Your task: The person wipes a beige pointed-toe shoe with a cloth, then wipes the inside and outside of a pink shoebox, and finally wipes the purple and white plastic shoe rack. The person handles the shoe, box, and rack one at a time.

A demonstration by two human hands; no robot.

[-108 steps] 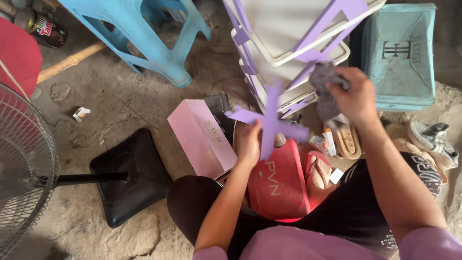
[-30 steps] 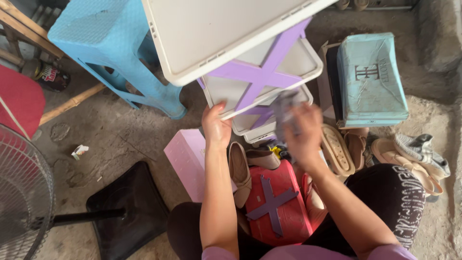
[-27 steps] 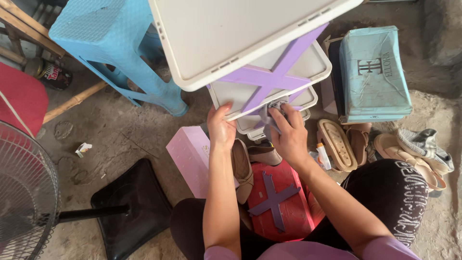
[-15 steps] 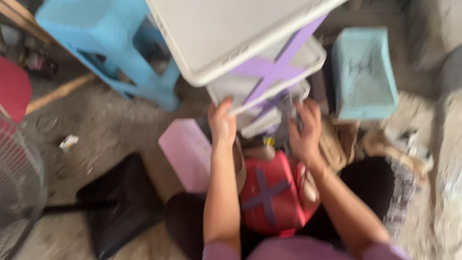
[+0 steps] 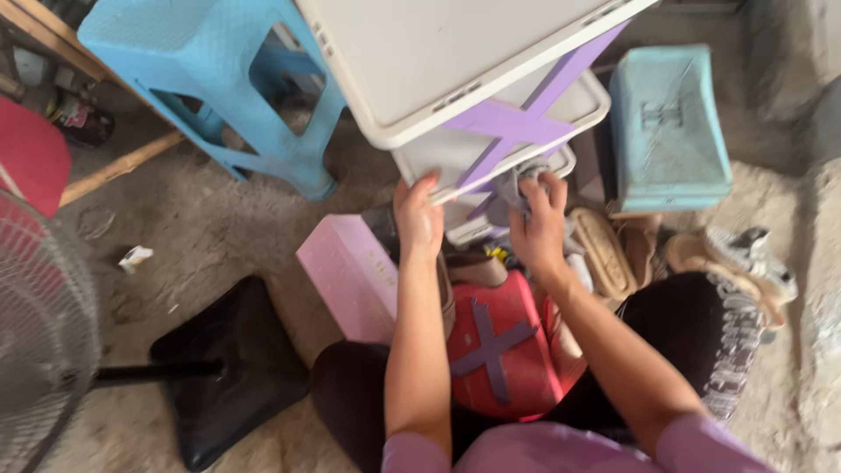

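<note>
Right hand (image 5: 539, 229) pinches a grey cloth (image 5: 511, 186) against the purple cross brace (image 5: 512, 123) of the white plastic rack (image 5: 491, 153); left hand (image 5: 419, 221) curls over the shelf's near edge. Judged from this, wiping goes best with the left hand steadying the rack and the cloth following each purple arm. A loose purple cross (image 5: 492, 347) lies on the red box (image 5: 504, 350) near the lap.

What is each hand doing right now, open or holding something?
Left hand: gripping the edge of the white shelf tray.
Right hand: closed on a grey cloth.

Pink box (image 5: 348, 278), teal box (image 5: 667, 131) (floor)
</note>
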